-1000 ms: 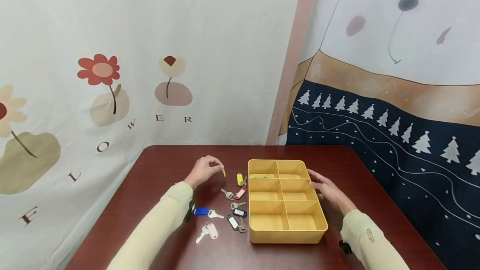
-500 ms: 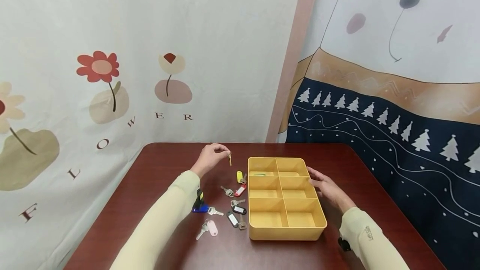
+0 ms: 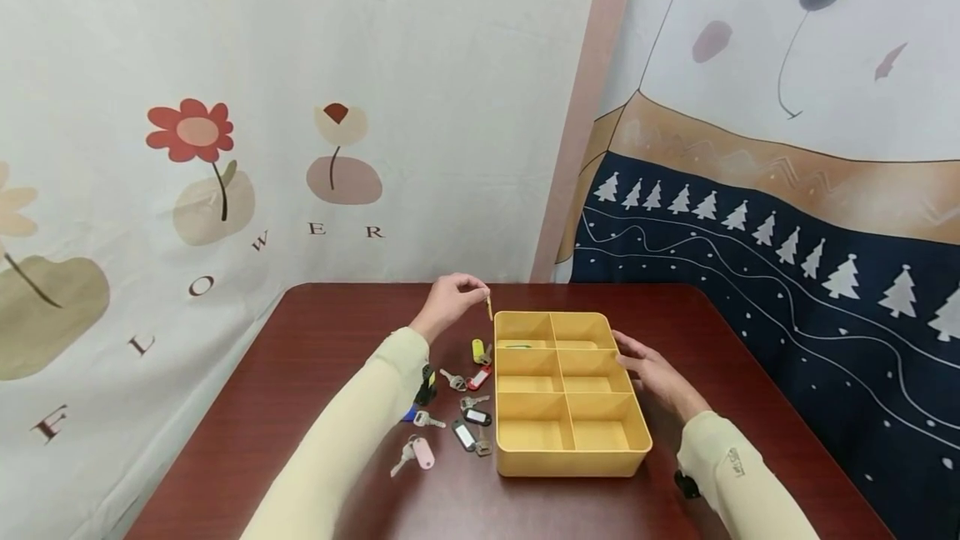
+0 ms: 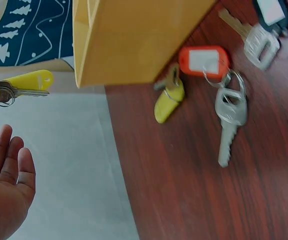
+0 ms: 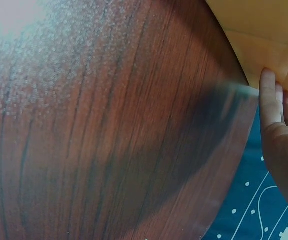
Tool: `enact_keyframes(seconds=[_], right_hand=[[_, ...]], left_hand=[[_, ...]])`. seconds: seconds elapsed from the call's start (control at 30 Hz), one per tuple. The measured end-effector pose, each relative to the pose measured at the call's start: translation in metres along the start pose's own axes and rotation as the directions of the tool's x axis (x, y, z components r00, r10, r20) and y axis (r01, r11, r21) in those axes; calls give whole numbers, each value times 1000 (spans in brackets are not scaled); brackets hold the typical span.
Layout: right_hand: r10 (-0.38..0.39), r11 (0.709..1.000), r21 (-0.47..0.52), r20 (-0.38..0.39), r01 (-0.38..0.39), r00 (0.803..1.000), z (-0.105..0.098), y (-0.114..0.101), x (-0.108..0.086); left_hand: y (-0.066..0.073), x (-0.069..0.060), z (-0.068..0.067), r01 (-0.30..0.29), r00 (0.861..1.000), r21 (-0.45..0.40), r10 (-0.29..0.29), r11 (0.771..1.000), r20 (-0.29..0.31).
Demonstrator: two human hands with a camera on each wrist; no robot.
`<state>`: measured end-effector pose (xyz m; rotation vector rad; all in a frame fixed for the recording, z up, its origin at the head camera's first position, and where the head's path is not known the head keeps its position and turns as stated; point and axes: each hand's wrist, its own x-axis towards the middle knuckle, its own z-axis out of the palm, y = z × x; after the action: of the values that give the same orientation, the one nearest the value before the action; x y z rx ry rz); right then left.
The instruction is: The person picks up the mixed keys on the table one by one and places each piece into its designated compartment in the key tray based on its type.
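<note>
Pinched by its ring, a key with a yellow tag (image 4: 31, 80) dangles from my left hand (image 3: 450, 304), just off the back-left corner of the yellow divided box (image 3: 566, 463). In the left wrist view the other fingers of that hand are spread away from the key. My right hand (image 3: 660, 375) rests its fairly straight fingers against the box's right wall. A bit of something green (image 3: 517, 347) shows in the back-left compartment; most of it is hidden by the divider.
Tagged keys lie left of the box: a yellow tag (image 3: 477, 350), a red tag (image 3: 478, 377), black tags (image 3: 463, 436), a pink tag (image 3: 423, 453) and a blue tag (image 3: 409, 414), partly covered by my left sleeve. Curtains hang behind the dark red table (image 3: 247, 432).
My left hand has carried the yellow-tagged key away from me and to the right, close to the box's back-left corner. The right hand stays against the box.
</note>
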<state>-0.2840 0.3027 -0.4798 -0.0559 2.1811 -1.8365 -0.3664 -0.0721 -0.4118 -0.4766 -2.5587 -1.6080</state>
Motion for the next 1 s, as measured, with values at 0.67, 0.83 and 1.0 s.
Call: enact_keyframes(seconds=[0.67,0.83,1.0], right_hand=[[4,1000,-28,-14,-5,1000,-1,0,2],[7,1000,-29,-18,-7,1000,-2,-1,2],[5,1000,-29,-15,-6,1000,-2,0,1]], left_hand=[[38,20,49,-26,998,-65,30,998,53],[44,24,64,-10,997,-87,17,996,79],[49,27,81,-3,995,-102,14,995,103]])
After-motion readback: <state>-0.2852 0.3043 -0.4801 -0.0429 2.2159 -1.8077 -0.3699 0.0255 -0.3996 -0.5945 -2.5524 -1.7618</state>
